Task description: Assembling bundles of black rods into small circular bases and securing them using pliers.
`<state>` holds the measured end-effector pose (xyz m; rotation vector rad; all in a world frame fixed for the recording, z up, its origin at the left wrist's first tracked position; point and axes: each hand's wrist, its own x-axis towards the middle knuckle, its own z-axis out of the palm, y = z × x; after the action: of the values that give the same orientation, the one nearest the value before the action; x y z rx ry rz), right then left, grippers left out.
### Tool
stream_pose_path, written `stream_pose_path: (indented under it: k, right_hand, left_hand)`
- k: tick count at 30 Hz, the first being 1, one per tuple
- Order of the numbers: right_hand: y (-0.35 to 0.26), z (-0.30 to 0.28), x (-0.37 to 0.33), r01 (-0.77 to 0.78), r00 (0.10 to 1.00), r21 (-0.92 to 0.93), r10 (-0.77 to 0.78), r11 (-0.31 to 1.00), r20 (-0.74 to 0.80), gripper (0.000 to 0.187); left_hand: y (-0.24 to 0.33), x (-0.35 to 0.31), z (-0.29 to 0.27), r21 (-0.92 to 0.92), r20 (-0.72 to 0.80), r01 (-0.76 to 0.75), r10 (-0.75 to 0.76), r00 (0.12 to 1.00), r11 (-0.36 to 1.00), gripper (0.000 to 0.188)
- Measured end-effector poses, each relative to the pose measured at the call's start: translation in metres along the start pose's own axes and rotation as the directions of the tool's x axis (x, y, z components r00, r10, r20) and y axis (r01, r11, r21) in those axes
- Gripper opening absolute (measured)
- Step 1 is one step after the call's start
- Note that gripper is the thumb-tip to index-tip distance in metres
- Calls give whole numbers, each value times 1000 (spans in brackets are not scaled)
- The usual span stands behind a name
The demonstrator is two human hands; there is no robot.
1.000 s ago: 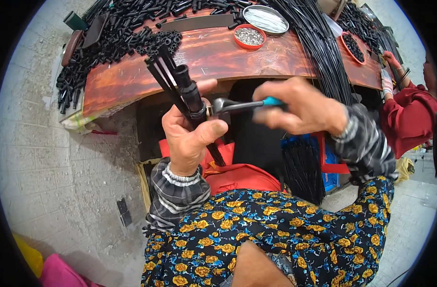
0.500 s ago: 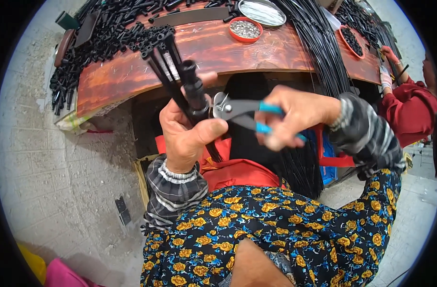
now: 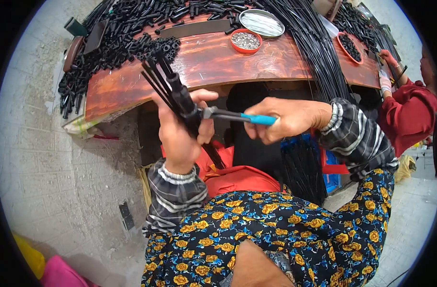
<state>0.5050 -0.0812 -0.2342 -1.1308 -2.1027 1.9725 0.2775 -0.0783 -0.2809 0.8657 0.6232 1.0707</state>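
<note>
My left hand [image 3: 177, 146] is wrapped round a bundle of thin black rods [image 3: 154, 88], which leans up and to the left. Among them stands a thicker black plastic tube fitting [image 3: 180, 95] with a wider collar. My right hand [image 3: 290, 119] is closed on pliers [image 3: 259, 118] with teal grips and dark metal arms. Their jaws meet the side of the fitting's collar, close to my left fingers. Seen edge-on, the pliers hide how tightly the jaws bite and what lies between them.
Ahead is a reddish wooden table [image 3: 213, 67] with heaped black tube parts [image 3: 132, 36]. A red dish of small metal pieces [image 3: 246, 41], a round tray of thin white strips [image 3: 262, 23] and long black rods [image 3: 319, 45] lie there. A co-worker in a red sleeve [image 3: 407, 112] sits right.
The pliers have turned from showing both spread grips to an edge-on line, and my right fingers have closed round them. My left thumb has shifted, and the bundle has tilted further left.
</note>
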Motion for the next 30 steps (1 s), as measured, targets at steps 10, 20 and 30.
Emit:
stream_pose_path:
  k: [10,20,30]
  right_hand:
    - [0,23,13,-138,744,-794,-467,593,-478,55]
    - [14,29,34,-350,543,-832,-630,431,-555,49]
    - [25,24,43,-320,508,-815,-638,483,-578,45]
  left_hand:
    - [-1,5,-4,13,-131,-56,57,990,998,88]
    - [-1,10,-7,21,-191,-70,73,979,997,88]
    - [-1,15,-4,3,-229,-46,46,972,999,88]
